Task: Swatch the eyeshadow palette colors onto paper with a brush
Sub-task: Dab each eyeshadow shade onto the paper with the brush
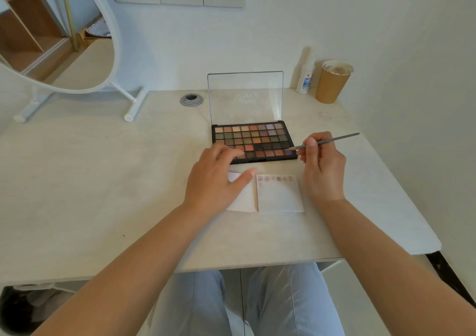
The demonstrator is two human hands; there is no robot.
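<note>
An open eyeshadow palette [253, 140] with a clear upright lid lies on the desk, its many small pans in browns, greens and purples. My right hand [320, 168] pinches a thin grey brush [332, 140]; the tip rests on a purple pan at the palette's near right corner. In front of the palette lies white folded paper [279, 196], with a row of faint brownish swatches along its top edge. My left hand [219, 178] lies flat with straight fingers, covering the paper's left half and touching the palette's near left edge.
A round white mirror [64, 39] on a stand occupies the back left. A white bottle [305, 78] and a brown paper cup [333, 82] stand at the back right by the wall. A cable grommet [191, 100] sits behind the palette. The desk's right edge is close to my right hand.
</note>
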